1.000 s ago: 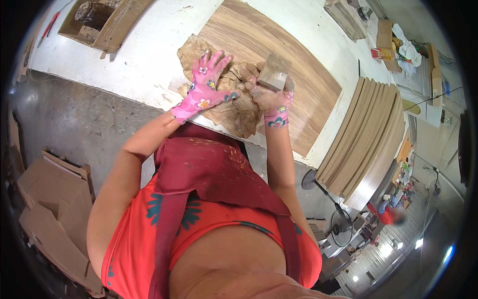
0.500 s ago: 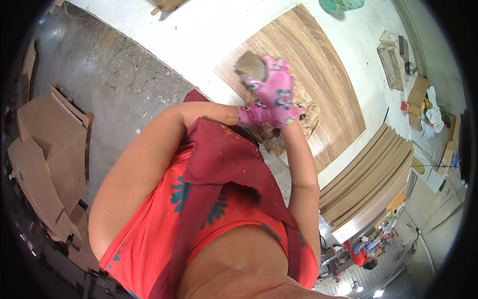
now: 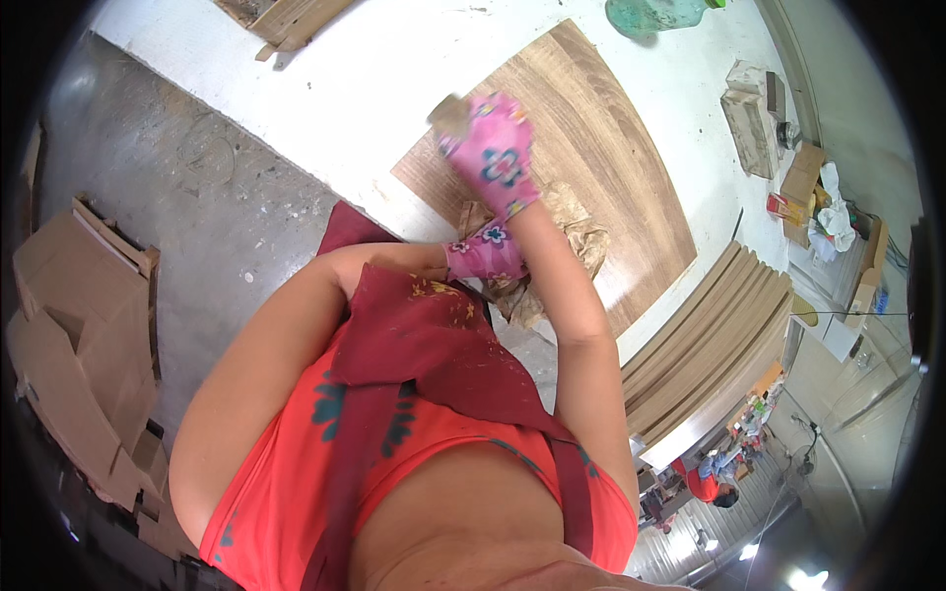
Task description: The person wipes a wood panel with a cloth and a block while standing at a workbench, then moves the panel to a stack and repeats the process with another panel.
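Observation:
A wood-grain board (image 3: 631, 167) lies on the white table top. Over its left part, my right hand (image 3: 498, 158), in a pink flowered glove, is closed around a brownish pad or folded cloth (image 3: 450, 116), blurred by motion. My left hand (image 3: 485, 253), gloved the same way, rests by the board's near edge. The right forearm crosses over it and hides its fingers. Crumpled brown paper or cloth (image 3: 581, 241) lies on the board around and beneath my wrists.
A stack of long wooden strips (image 3: 705, 345) is at the right. Farther off lie a greenish clear bottle (image 3: 645, 18), a worn tray-like block (image 3: 749, 133) and a cardboard box (image 3: 296, 22). Flattened cardboard (image 3: 89, 325) leans at the left. Another person (image 3: 702, 485) is in the background.
My right hand has swept left with the pad across the board, and its forearm now covers more of my left hand. The whole view has shifted slightly.

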A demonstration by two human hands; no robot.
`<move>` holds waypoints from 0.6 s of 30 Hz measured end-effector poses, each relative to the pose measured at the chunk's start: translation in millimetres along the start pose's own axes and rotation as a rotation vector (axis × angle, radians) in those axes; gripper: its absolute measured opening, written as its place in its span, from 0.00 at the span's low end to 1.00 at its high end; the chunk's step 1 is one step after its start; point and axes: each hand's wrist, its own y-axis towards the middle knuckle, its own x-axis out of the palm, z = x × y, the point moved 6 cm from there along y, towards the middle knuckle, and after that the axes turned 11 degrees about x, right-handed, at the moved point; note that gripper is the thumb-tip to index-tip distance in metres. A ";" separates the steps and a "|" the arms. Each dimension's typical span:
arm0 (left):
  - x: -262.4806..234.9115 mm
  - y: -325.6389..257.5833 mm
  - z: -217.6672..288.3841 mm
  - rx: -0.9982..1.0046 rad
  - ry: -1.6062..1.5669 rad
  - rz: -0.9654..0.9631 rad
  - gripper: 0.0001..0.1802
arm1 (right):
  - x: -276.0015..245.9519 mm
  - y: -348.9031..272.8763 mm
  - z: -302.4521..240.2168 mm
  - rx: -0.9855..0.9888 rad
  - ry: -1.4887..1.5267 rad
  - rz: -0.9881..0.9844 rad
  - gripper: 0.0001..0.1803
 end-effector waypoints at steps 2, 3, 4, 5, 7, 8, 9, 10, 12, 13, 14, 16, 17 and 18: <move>0.6 5.4 0.7 0.007 -0.007 0.008 0.31 | -23.8 39.6 33.2 0.227 0.228 -0.167 0.34; -0.3 8.7 0.6 0.000 -0.010 0.006 0.30 | -32.4 59.0 49.2 0.226 0.162 -0.003 0.34; 1.5 10.7 1.2 -0.014 -0.029 -0.036 0.31 | -40.0 78.7 68.8 0.239 0.095 0.163 0.35; 3.4 10.4 -0.6 -0.036 -0.037 -0.076 0.32 | -34.6 107.1 92.6 0.329 0.129 0.119 0.32; 6.2 11.8 1.2 -0.029 -0.036 -0.118 0.29 | -39.9 137.8 135.1 0.453 0.184 0.075 0.31; 6.3 11.6 -0.1 -0.038 -0.023 -0.133 0.27 | -47.2 150.1 148.4 0.414 0.118 0.252 0.32; 4.3 11.1 -1.1 -0.032 -0.026 -0.085 0.28 | -59.4 153.7 141.7 0.365 0.055 0.424 0.33; 4.8 10.1 -1.2 -0.022 -0.030 -0.039 0.29 | -54.1 157.6 138.4 0.372 0.089 0.342 0.33; 9.6 6.3 -3.8 -0.029 -0.024 -0.031 0.31 | -48.6 150.4 129.1 0.394 0.145 0.178 0.32; 10.0 7.2 -2.8 -0.036 -0.020 -0.052 0.31 | -54.0 132.8 115.9 0.342 0.115 0.223 0.34; 10.6 8.0 -1.5 -0.039 -0.018 -0.075 0.32 | -45.7 123.8 113.7 0.400 0.205 0.104 0.34; 9.9 6.4 -3.5 -0.072 -0.029 -0.118 0.30 | -28.6 100.4 88.3 0.376 0.246 0.052 0.33; 8.8 5.8 -3.8 -0.071 -0.027 -0.117 0.29 | -25.8 76.8 68.0 0.311 0.183 0.123 0.32; 7.7 4.0 -3.5 -0.071 -0.037 -0.118 0.29 | -21.0 54.3 46.4 0.271 0.204 -0.036 0.33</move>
